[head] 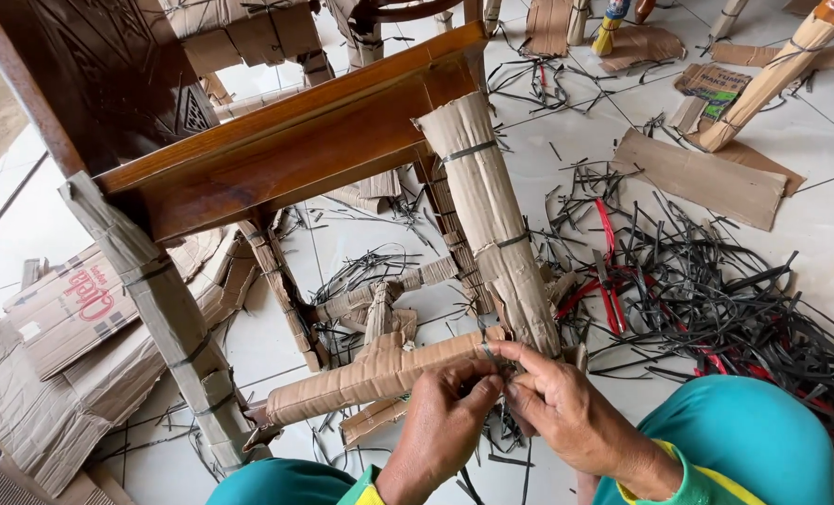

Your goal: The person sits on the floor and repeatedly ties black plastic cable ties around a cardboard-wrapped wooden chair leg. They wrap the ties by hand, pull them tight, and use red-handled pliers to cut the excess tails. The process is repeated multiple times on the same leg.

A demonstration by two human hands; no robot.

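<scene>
A brown wooden chair [286, 140] stands before me, its legs and rungs wrapped in cardboard bound with black straps. My left hand [440, 425] and my right hand [566, 407] meet at the foot of the front right leg [496, 224], where the wrapped lower rung [379, 374] joins it. Both hands pinch a thin black strap [490, 353] between thumb and fingers at that joint. The fingers cover the strap's ends. Another wrapped leg [169, 318] stands at the left.
A heap of cut black and red straps [697, 290] covers the white tiled floor at the right. Flattened cardboard [61, 346] lies at the left, and a loose sheet [702, 178] at the upper right. More wrapped furniture legs [768, 79] stand at the back. My teal-clad knees are at the bottom.
</scene>
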